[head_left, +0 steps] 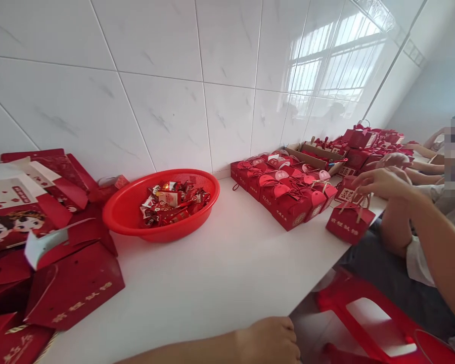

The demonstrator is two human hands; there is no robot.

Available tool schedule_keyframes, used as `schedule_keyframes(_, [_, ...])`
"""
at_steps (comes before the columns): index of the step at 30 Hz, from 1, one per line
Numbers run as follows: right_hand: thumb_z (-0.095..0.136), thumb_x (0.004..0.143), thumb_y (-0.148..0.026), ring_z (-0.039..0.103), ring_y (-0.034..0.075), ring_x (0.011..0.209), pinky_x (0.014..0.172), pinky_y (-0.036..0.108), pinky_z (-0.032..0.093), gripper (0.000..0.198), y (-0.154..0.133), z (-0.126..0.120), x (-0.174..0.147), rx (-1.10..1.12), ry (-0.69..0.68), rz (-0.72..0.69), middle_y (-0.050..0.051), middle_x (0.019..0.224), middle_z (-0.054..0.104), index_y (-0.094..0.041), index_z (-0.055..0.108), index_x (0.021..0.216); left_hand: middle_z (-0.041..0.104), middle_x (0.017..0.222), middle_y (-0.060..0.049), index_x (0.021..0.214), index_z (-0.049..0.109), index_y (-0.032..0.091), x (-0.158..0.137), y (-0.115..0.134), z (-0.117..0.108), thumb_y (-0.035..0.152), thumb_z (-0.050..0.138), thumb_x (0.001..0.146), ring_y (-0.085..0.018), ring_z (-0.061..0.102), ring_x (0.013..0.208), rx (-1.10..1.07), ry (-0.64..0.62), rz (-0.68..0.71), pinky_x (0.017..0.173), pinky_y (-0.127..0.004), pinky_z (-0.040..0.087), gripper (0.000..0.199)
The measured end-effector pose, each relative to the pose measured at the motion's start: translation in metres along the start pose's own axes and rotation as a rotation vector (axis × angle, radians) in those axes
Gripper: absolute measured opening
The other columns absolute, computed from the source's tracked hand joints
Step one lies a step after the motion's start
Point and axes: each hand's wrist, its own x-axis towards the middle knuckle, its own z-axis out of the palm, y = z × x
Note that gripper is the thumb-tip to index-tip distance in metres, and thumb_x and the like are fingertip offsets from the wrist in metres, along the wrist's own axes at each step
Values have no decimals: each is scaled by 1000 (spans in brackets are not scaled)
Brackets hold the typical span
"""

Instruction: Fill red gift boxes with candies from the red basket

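Low in the view, my left hand [271, 339] rests by the table's front edge, its fingers curled into a fist and nothing showing from it. My right hand [382, 183] reaches in from the right, its fingers closed on the cord handles of a small red gift box [349, 223]. That box has gold lettering and hangs slightly tilted at the table edge. Just left of it stand rows of closed red gift boxes [284, 210], with cords and round flaps on top. Another small red box [344, 194] is behind my right hand.
A red plastic basket [161, 235] of wrapped sweets stands near the tiled wall. Open red boxes [78, 288] pile up at the left. A cardboard carton [318, 161] and more red boxes are at the far right. People sit beside the white table [197, 283]; a red stool [349, 298] is below.
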Motion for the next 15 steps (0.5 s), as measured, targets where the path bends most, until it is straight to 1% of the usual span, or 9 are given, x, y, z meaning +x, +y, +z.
schedule_keyframes(1, [66, 74, 3, 57, 13, 51, 56, 26, 43, 16, 1, 8, 3, -12, -9, 43, 7, 59, 70, -9, 77, 71, 72, 69, 7, 66, 63, 23, 0, 0, -2, 24, 79, 81, -9, 64, 69, -4, -6, -2, 83, -24, 48, 21])
schedule_keyframes(3, [63, 79, -1, 56, 13, 55, 59, 28, 42, 16, -2, 19, 7, -28, 1, 109, 12, 71, 74, -5, 78, 82, 73, 71, 7, 69, 65, 23, 0, -1, -3, 24, 79, 81, -9, 64, 69, -13, -12, -5, 84, -24, 47, 19])
schedule_keyframes(6, [61, 83, -5, 56, 13, 62, 63, 29, 40, 23, -9, 28, 11, -47, 89, 130, 19, 89, 76, -1, 78, 98, 74, 74, 7, 71, 66, 24, -1, -1, -1, 23, 79, 81, -9, 65, 72, -28, -9, 1, 84, -23, 47, 16])
schedule_keyframes(8, [60, 85, -8, 57, 13, 65, 64, 29, 40, 26, -12, 31, 14, -52, 113, 136, 20, 93, 77, 1, 77, 103, 75, 76, 7, 69, 66, 24, -1, -1, 3, 23, 77, 81, -9, 66, 74, -34, -6, 3, 84, -24, 48, 16])
schedule_keyframes(10, [60, 86, -10, 57, 12, 66, 65, 28, 40, 27, -12, 34, 16, -56, 122, 127, 20, 93, 77, 1, 76, 105, 76, 78, 7, 65, 63, 25, -1, -1, 7, 22, 75, 82, -10, 66, 74, -38, -14, -3, 84, -24, 48, 21])
schedule_keyframes(12, [63, 86, -14, 57, 11, 63, 63, 28, 39, 26, -12, 37, 18, -67, 117, 115, 20, 90, 77, 2, 77, 102, 77, 79, 7, 60, 59, 24, 1, -2, 11, 21, 74, 82, -10, 66, 73, -51, -42, -6, 84, -24, 49, 27])
schedule_keyframes(14, [68, 82, -14, 56, 10, 57, 59, 28, 37, 23, -11, 40, 21, -83, 97, 116, 19, 85, 77, 1, 78, 96, 77, 80, 6, 55, 53, 24, 3, -5, 14, 22, 76, 81, -10, 66, 74, -75, -87, 8, 84, -23, 49, 34])
schedule_keyframes(15, [71, 79, -13, 56, 10, 54, 57, 28, 36, 20, -12, 41, 22, -97, 118, 77, 19, 82, 77, 1, 79, 91, 77, 80, 6, 53, 49, 23, 4, -6, 16, 23, 76, 80, -11, 67, 75, -90, -109, 19, 84, -23, 50, 38])
